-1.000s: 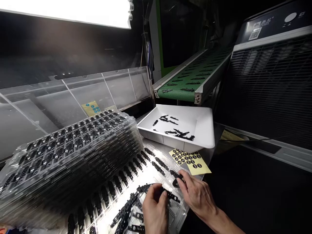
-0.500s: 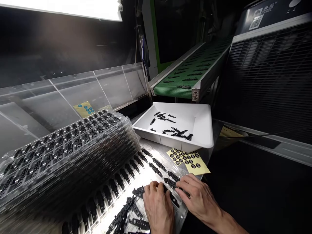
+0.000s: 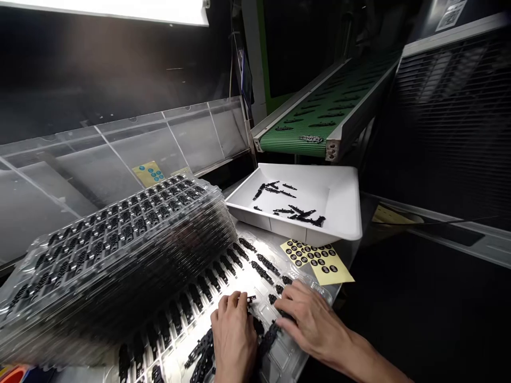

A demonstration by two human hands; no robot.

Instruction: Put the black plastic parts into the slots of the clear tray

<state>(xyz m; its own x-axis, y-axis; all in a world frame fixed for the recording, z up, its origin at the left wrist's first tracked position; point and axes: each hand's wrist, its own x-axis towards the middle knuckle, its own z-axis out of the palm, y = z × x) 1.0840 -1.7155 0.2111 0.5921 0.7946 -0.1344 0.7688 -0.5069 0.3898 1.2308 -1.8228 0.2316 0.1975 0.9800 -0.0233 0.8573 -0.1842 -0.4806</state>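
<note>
My left hand (image 3: 235,335) is over a loose pile of small black plastic parts (image 3: 202,356), fingers curled down. The end of a black plastic part (image 3: 250,299) pokes out by its fingertips; the rest is hidden. My right hand (image 3: 309,319) is bent over the right side of a clear plastic tray (image 3: 281,356), with a dark part (image 3: 287,316) between thumb and fingers, low against the pockets. Black parts (image 3: 261,271) lie in rows in the tray's far and left pockets. Beneath my hands, some pockets are covered.
Left of the tray rises a tall stack of filled clear trays (image 3: 159,250). Behind stands a white bin (image 3: 343,213) with scattered black parts, below a green conveyor belt (image 3: 291,143) carrying more. Yellow sticker sheets (image 3: 335,271) lie beside the bin. A lamp (image 3: 120,8) hangs above.
My left hand has moved left, away from the right hand and over the loose pile. The right hand stays near the tray's right-hand pockets. The whole view has shifted slightly.
</note>
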